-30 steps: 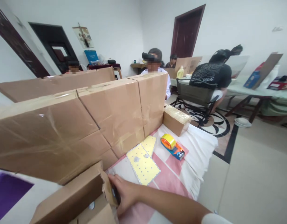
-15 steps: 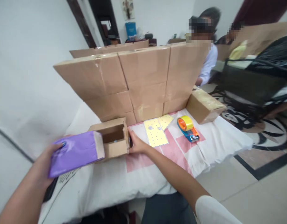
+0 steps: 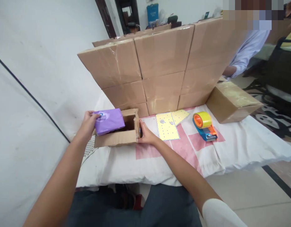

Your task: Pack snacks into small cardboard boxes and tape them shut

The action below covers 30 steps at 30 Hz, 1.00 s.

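Pinching the purple packet [image 3: 110, 120], your left hand [image 3: 89, 122] has brought it over the open carton [image 3: 116, 139], worktop's [image 3: 124, 165] left end, joining your right hand [image 3: 146, 134], half-curled against its end.

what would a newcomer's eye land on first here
Probably the purple packet, in the left hand over the left part of the open box. Next, the yellow tape on its blue-and-orange dispenser, right of the yellow sheet. Then the tall cardboard wall behind them.

Purple packet [image 3: 111, 120] (glossy) over open cardboard box [image 3: 117, 139].
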{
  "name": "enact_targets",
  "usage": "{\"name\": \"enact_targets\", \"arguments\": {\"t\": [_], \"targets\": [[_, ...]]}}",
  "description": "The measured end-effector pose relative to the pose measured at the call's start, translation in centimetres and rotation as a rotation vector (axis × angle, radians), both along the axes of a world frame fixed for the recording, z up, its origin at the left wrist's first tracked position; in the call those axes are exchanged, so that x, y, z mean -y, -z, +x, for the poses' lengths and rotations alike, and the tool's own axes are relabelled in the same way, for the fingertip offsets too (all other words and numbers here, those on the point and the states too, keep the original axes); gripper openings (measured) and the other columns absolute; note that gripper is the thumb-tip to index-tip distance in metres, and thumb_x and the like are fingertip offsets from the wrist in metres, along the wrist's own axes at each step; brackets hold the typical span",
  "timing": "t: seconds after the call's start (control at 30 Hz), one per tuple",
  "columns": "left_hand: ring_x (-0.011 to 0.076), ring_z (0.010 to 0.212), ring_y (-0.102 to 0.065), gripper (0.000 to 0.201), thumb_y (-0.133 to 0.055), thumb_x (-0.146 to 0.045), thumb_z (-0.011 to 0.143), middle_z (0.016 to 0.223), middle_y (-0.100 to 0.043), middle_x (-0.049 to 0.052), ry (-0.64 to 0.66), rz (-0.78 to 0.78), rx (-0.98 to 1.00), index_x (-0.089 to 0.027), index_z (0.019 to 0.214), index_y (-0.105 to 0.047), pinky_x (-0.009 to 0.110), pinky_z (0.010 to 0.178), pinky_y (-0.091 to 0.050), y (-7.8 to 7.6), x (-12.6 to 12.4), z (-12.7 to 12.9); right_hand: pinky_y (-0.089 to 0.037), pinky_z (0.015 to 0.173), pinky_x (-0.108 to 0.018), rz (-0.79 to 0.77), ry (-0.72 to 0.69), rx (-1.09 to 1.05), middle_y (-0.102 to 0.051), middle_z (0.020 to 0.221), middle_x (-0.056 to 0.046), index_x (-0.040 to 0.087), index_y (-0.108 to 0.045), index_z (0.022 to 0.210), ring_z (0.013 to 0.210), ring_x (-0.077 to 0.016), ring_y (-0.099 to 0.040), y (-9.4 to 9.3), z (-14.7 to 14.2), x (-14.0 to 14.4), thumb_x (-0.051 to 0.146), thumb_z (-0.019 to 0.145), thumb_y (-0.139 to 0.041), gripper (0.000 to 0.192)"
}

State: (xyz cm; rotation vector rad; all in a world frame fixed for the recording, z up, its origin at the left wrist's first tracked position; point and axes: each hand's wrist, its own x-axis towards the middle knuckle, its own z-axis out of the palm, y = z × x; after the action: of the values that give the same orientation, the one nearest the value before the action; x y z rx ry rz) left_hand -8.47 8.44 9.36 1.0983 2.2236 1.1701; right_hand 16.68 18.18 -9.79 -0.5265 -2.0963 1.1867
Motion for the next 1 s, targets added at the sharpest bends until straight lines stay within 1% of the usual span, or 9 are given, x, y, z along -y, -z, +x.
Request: {"name": "enact_targets", "arguments": {"t": [0.13,0.2,0.3,0.4,0.5,0.63,0.73,0.87,1.0], "targets": [[0.0163,0.086,-0.063,0.037,-0.061,-0.040,0.087,0.095,-0.067,0.001,0.181,-0.094,0.300,-0.017,0.116,-0.059,0.025,0.077,-0.054,0.9,-0.3,0.7,-0.031,0.121,-0.051,0.063,-0.057,-0.003,-0.028,0.158,-0.023,0.013,0.004,0.165,0.147,-0.0370,-0.031,0.0,-0.1,0.0,0.045,0.062,-0.088,0.142],[0.0219,0.098,-0.066,0.041,-0.066,-0.044,0.083,0.108,-0.070,0.005,0.294,-0.166,0.151,-0.020,0.115,-0.062,0.031,0.086,-0.056,1.5,-0.4,1.4,-0.033,0.120,-0.052,0.056,-0.071,0.012,-0.028,0.159,-0.023,0.015,0.004,0.165,0.147,-0.0369,-0.032,0.0,-0.1,0.1,0.045,0.062,-0.089,0.142],[0.0297,0.116,-0.062,0.045,-0.072,-0.043,0.076,0.126,-0.064,0.008,0.424,-0.234,-0.299,-0.022,0.115,-0.064,0.039,0.101,-0.051,2.4,-0.8,2.9,-0.035,0.118,-0.052,0.031,-0.059,0.021,-0.030,0.157,-0.023,0.016,0.004,0.165,0.145,-0.0368,-0.034,0.0,-0.2,0.0,0.047,0.062,-0.089,0.141],[0.0337,0.113,-0.064,0.046,-0.071,-0.042,0.076,0.132,-0.055,0.014,0.403,-0.322,-0.609,-0.020,0.116,-0.062,0.045,0.102,-0.049,3.0,-0.9,4.6,-0.035,0.118,-0.052,0.027,-0.056,0.023,-0.033,0.155,-0.023,0.015,0.003,0.165,0.144,-0.0366,-0.036,0.0,-0.3,-0.1,0.047,0.062,-0.089,0.142],[0.0327,0.106,-0.066,0.047,-0.068,-0.044,0.079,0.137,-0.049,0.017,0.320,-0.330,-0.677,-0.019,0.119,-0.059,0.045,0.098,-0.050,3.5,-0.8,5.0,-0.035,0.118,-0.053,0.022,-0.059,0.024,-0.033,0.155,-0.022,0.016,0.004,0.165,0.143,-0.0367,-0.037,0.1,-0.3,-0.2,0.047,0.062,-0.089,0.141],[0.0285,0.101,-0.068,0.050,-0.062,-0.043,0.084,0.119,-0.065,0.013,0.238,-0.276,-0.614,-0.018,0.127,-0.052,0.040,0.089,-0.053,4.1,-0.4,3.0,-0.036,0.117,-0.052,0.023,-0.064,0.015,-0.034,0.155,-0.021,0.018,0.005,0.165,0.142,-0.0359,-0.038,0.1,-0.3,-0.2,0.045,0.064,-0.087,0.139],[0.0324,0.093,-0.069,0.040,-0.062,-0.041,0.083,0.096,-0.073,0.014,0.161,-0.460,-0.738,-0.016,0.114,-0.061,0.039,0.081,-0.052,4.6,0.0,1.1,-0.035,0.119,-0.051,0.036,-0.066,0.011,-0.031,0.158,-0.021,0.018,0.004,0.165,0.144,-0.0356,-0.035,-0.1,-0.2,-0.1,0.044,0.064,-0.087,0.139],[0.0340,0.089,-0.070,0.022,-0.062,-0.041,0.079,0.090,-0.075,0.018,0.351,-0.650,-0.834,-0.019,0.081,-0.069,0.039,0.079,-0.049,4.9,-0.2,0.1,-0.031,0.121,-0.051,0.049,-0.074,0.006,-0.029,0.159,-0.021,0.017,0.004,0.165,0.147,-0.0359,-0.033,-0.1,-0.2,-0.1,0.042,0.062,-0.088,0.140],[0.0298,0.087,-0.070,0.028,-0.066,-0.048,0.075,0.093,-0.077,0.012,0.424,-0.605,-0.702,-0.022,0.083,-0.069,0.034,0.074,-0.048,4.3,-1.0,0.5,-0.031,0.121,-0.051,0.044,-0.068,-0.003,-0.030,0.157,-0.023,0.014,0.002,0.165,0.147,-0.0362,-0.033,0.3,-0.3,-0.2,0.045,0.061,-0.089,0.142]]}}
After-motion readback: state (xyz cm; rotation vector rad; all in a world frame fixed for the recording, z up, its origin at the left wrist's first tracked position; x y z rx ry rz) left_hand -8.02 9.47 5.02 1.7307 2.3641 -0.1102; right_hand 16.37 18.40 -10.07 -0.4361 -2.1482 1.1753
